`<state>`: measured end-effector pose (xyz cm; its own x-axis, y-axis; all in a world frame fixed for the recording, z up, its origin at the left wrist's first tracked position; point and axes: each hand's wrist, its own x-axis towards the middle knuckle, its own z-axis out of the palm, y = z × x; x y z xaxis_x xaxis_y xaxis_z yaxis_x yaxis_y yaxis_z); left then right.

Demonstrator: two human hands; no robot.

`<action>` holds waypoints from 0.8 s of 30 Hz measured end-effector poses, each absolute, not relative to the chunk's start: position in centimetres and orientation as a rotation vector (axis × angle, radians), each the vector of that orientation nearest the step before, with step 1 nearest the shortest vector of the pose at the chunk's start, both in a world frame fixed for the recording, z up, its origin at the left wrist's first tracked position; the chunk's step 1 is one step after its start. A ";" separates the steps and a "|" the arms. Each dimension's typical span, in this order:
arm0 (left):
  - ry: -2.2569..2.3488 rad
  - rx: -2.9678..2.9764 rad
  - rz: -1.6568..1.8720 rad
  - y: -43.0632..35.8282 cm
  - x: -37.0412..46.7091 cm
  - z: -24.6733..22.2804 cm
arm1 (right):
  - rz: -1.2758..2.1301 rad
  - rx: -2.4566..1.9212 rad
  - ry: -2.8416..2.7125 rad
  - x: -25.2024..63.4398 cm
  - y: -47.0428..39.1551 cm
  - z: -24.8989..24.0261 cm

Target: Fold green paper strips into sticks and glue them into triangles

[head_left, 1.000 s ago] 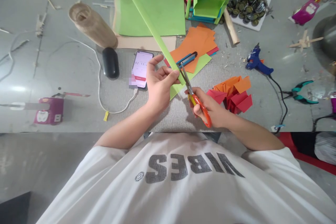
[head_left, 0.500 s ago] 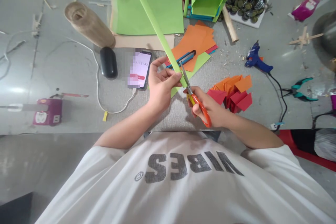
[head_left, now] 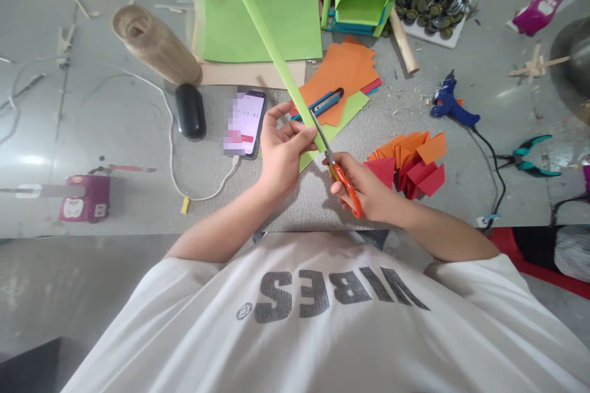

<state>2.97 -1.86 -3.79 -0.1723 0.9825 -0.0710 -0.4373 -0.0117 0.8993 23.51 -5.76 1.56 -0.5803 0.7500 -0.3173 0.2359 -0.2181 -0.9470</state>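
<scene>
Scissors (head_left: 349, 187) have closed since the earlier frame: the orange handle has swung in, and most of the yellow one is now hidden. I see their blades beside the near end of a long green paper strip (head_left: 265, 34), which slants up and away past the top of the view. The left hand (head_left: 282, 159) pinches that end narrowly between thumb and fingers, close to the blades, probably because loose paper would bend away from them. The right hand (head_left: 375, 193) is curled around the scissors' handles, which seems to give it control of their angle.

Beneath the strip lie a blue utility knife (head_left: 326, 103) and orange paper pieces (head_left: 353, 64); beyond is a large green sheet (head_left: 262, 27). Folded orange and red pieces (head_left: 408, 159) cluster near the right hand, perhaps gathered to stay within reach. Left of the hands, a phone (head_left: 251, 120) lies face up, its cable (head_left: 171, 126) curving across the grey tabletop (head_left: 138, 135). Farther right rests a blue glue gun (head_left: 452, 107), its nozzle aimed away from the person.
</scene>
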 end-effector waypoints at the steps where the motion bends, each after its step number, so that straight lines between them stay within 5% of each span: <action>1: 1.002 0.753 1.497 -1.9 2.9 -3.8 | 1.872 -1.174 -1.649 23.4 -5.7 1.6; 12: 0.982 0.695 1.429 -1.3 2.6 -2.8 | 1.908 -1.203 -1.453 22.6 -5.4 -1.0; 18: 0.987 0.722 1.441 -2.1 2.9 -1.2 | 1.549 -1.104 -1.303 22.4 -4.2 -1.2; 24: 0.568 0.761 0.961 -5.8 5.4 -0.2 | 1.340 -1.130 -1.175 24.0 -1.7 -0.6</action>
